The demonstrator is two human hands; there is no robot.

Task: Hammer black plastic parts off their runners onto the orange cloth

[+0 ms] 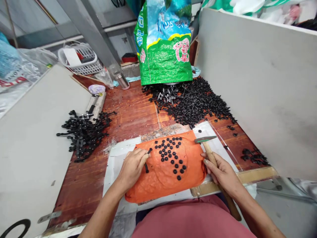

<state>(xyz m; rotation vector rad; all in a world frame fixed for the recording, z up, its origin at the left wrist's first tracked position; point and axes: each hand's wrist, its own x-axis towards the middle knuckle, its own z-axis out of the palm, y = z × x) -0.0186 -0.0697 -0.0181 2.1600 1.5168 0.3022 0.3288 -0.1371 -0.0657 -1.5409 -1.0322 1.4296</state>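
An orange cloth [158, 185] lies in front of me, with several small round black pieces [169, 152] spread over its middle and right. My left hand [135, 165] is at the cloth's left side, its fingers closed on a small black part [150, 150]. Another black part [146, 168] shows just below those fingertips. My right hand [220, 170] grips the wooden handle of a hammer [210, 153] at the cloth's right edge. The hammer's greenish metal head points up and away from me.
A large heap of black pieces [195, 102] lies beneath a green bag [165, 62]. Black linked parts [84, 134] are piled at left. Behind stand a metal flask [121, 79] and white basket [86, 66]. Grey panels [257, 86] border both sides.
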